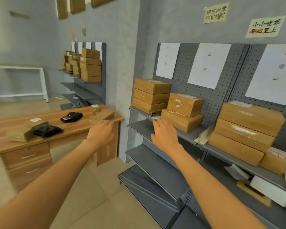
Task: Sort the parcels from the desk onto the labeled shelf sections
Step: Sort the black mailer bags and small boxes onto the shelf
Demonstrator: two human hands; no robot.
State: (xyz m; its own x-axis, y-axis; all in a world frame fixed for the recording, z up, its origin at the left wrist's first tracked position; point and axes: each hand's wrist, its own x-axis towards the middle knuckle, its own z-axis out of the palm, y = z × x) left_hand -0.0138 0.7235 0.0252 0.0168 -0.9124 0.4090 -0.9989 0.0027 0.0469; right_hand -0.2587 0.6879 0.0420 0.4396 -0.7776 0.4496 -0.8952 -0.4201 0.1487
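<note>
A wooden desk [56, 129] at the left carries a brown cardboard parcel [104, 114] at its right end, two black bagged parcels [71, 116] [46, 129] and a flat brown parcel [17, 136]. My left hand [101, 131] is stretched out just below the brown parcel's near edge, fingers together, holding nothing. My right hand [163, 131] hovers open over the grey shelf [142, 128], close to a two-box stack [182, 119]. Paper labels [168, 59] [209, 65] [274, 73] hang on the pegboard above the stacks of boxes.
Stacks of brown boxes [151, 95] [244, 129] fill the upper shelf. Lower grey shelves [155, 171] slope toward me, with white and brown packets [269, 190] at the right. A farther shelf [89, 66] holds more boxes. A white frame [43, 83] stands at the back left.
</note>
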